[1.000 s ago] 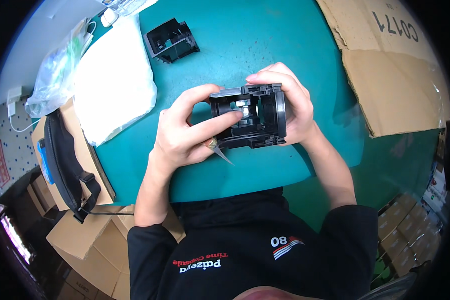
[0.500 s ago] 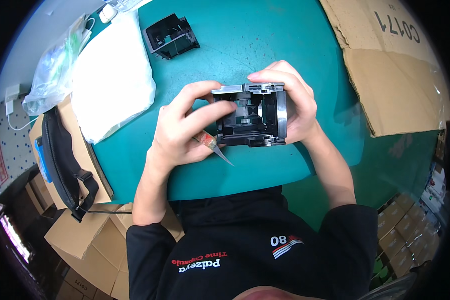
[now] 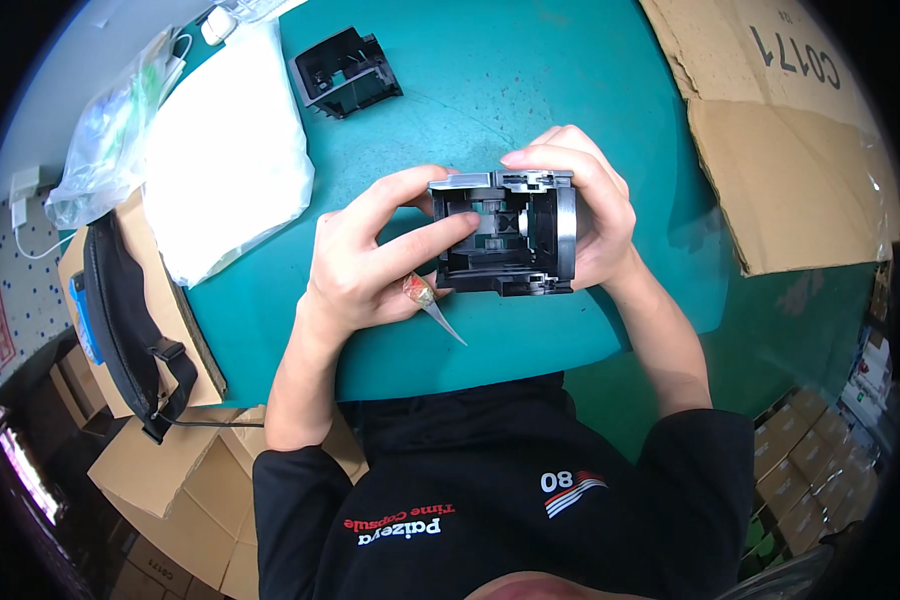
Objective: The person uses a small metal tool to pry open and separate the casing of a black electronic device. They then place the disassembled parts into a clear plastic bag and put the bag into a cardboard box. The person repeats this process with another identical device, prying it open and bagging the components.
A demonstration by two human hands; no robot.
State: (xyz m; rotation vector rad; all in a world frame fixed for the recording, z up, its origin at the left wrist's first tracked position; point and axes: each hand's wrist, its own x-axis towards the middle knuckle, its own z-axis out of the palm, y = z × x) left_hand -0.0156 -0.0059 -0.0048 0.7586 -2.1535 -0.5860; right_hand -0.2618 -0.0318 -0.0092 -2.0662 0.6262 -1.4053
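Observation:
Held between both hands over the green table is a black plastic housing (image 3: pixel 508 268), its hollow inside facing up with ribs and a small bright round part showing. My left hand (image 3: pixel 355 255) grips its left side, one finger reaching into the opening. Tucked in that same hand is a small reddish, wrapped thing with a clear pointed tip (image 3: pixel 440 318); its other end is hidden by the fingers. My right hand (image 3: pixel 602 215) is wrapped round the right side of the housing. A second black plastic housing (image 3: pixel 345 75) lies farther off on the table.
A white plastic bag (image 3: pixel 228 160) lies on the left of the green table (image 3: pixel 430 355), beside a clear bag (image 3: pixel 115 150). A black strap pouch (image 3: pixel 120 310) rests on cardboard. An opened cardboard box (image 3: pixel 785 170) covers the right side; more cartons (image 3: pixel 805 460) stand lower right.
The housing has shifted very slightly right and down. My left finger has moved slightly inside it, and the pointed tip in that hand has swung a little downward.

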